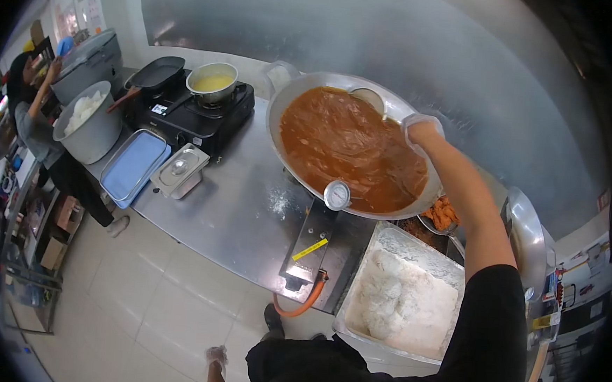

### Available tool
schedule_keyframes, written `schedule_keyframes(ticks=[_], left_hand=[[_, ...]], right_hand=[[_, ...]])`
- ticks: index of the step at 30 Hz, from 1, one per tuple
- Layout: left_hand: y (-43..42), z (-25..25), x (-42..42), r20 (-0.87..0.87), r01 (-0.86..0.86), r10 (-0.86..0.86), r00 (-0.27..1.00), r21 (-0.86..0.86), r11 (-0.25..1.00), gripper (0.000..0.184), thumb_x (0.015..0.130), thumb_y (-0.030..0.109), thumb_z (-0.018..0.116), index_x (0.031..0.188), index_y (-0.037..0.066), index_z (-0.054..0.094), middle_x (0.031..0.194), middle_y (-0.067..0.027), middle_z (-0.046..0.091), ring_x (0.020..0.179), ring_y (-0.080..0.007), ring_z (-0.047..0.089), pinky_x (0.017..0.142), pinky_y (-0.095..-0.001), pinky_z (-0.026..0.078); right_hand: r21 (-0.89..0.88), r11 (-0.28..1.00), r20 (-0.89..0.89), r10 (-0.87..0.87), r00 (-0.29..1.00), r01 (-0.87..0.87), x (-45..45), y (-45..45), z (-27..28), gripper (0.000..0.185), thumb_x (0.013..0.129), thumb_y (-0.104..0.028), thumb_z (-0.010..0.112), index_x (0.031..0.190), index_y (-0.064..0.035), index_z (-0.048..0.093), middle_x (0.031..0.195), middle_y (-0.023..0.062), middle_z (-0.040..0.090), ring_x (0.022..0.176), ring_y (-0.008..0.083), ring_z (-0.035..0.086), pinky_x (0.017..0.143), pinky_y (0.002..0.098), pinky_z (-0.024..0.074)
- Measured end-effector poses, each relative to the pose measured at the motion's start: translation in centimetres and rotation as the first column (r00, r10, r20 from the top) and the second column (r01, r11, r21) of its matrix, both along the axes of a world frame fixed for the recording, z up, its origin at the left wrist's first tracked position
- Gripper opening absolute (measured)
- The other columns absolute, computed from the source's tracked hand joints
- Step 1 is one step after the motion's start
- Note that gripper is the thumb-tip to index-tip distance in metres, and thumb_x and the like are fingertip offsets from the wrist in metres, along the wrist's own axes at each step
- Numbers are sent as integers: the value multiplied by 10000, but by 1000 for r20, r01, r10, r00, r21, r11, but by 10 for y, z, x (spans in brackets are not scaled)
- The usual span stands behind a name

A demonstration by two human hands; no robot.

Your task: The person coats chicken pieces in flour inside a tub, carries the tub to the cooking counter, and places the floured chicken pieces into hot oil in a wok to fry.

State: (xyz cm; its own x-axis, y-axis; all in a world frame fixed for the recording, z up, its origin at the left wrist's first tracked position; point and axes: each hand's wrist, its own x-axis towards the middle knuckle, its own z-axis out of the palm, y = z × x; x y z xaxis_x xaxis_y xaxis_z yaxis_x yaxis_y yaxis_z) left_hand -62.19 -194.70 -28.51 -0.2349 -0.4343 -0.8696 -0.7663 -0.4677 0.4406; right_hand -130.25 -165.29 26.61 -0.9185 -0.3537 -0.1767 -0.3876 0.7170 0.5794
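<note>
A large round pan (278,130) full of reddish-brown liquid sits at the back of the steel counter. My right hand (422,128), in a clear glove, is closed at the pan's right rim, around what seems to be a handle; its fingers are partly hidden. A ladle (369,97) lies partly in the liquid near the back rim. The dial thermometer (336,195) is at the front rim. Low beside my body hangs my left hand (217,356), also gloved and away from the counter, its fingers too small to read.
White powder fills a metal tray (405,295) at the front right. Orange food (441,213) lies beside the pan. A stove (198,118) carries a pot (212,80) with yellow liquid. Another person (37,122) stands far left. An orange hose (306,303) hangs over the edge.
</note>
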Motion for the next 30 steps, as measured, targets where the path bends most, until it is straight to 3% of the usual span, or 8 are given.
schedule_keyframes(ticks=[3, 6, 9, 12, 18, 24, 27, 30], left_hand=[[-15, -2, 0, -22, -4, 3, 1000, -18, 1000, 201, 837, 255, 542, 742, 80, 569, 532, -34, 477, 426, -157, 452, 378, -312, 371], [-27, 10, -21, 20, 71, -70, 997, -74, 995, 201, 814, 221, 569, 676, 75, 553, 498, -37, 475, 399, -159, 461, 361, -312, 374], [-36, -11, -30, -168, -38, 25, 985, -71, 997, 212, 811, 233, 573, 671, 74, 559, 508, -40, 486, 412, -159, 474, 368, -313, 382], [-47, -17, -54, -89, 43, -45, 995, -32, 999, 202, 814, 239, 568, 699, 72, 569, 519, -39, 494, 421, -155, 479, 373, -312, 386], [-51, -19, -92, -84, 122, -126, 989, -41, 992, 180, 825, 248, 572, 767, 77, 578, 531, -21, 490, 427, -145, 468, 376, -302, 372], [-46, -12, -120, -104, 154, -154, 983, -4, 988, 166, 829, 231, 572, 759, 81, 570, 516, -17, 471, 411, -141, 449, 365, -299, 360], [-50, -10, -130, -155, 131, -125, 980, 35, 991, 153, 825, 214, 579, 752, 82, 557, 511, -22, 465, 399, -139, 438, 350, -289, 348], [-48, -8, -133, -171, 126, -116, 979, 51, 991, 149, 821, 203, 589, 748, 80, 547, 509, -27, 463, 389, -138, 430, 338, -281, 338]], right_hand=[[9, 997, 54, 71, 996, -72, -22, -13, -15, 182, 779, -237, 598, 810, -80, 684, 775, 103, 662, 738, 258, 634, 618, 369, 485], [-184, 957, 358, -148, 922, 225, 8, -43, 7, 200, 810, -233, 583, 747, -58, 655, 695, 91, 635, 663, 244, 599, 601, 367, 455], [-190, 970, 490, -39, 871, 151, 4, -39, -11, 223, 837, -208, 549, 699, -50, 625, 658, 84, 618, 643, 240, 586, 601, 353, 455], [-238, 954, 611, 1, 792, 182, 34, -33, 5, 178, 842, -189, 542, 769, -52, 629, 704, 85, 630, 692, 233, 596, 632, 337, 461], [-314, 948, 600, 233, 765, -43, 81, -4, 25, 142, 838, -155, 550, 904, -46, 613, 775, 77, 632, 714, 214, 603, 658, 339, 473], [-441, 827, 617, -2, 787, 349, 121, 28, 56, 244, 890, -265, 527, 893, -26, 580, 769, 91, 620, 728, 207, 597, 643, 350, 466], [-355, 866, 626, -59, 778, 352, 136, 24, 88, 292, 898, -306, 513, 928, -27, 592, 788, 110, 614, 739, 214, 596, 648, 353, 471], [-142, 984, 367, -46, 929, 105, 98, 64, 89, 253, 833, -210, 535, 1024, -66, 614, 876, 120, 652, 826, 289, 617, 733, 370, 482]])
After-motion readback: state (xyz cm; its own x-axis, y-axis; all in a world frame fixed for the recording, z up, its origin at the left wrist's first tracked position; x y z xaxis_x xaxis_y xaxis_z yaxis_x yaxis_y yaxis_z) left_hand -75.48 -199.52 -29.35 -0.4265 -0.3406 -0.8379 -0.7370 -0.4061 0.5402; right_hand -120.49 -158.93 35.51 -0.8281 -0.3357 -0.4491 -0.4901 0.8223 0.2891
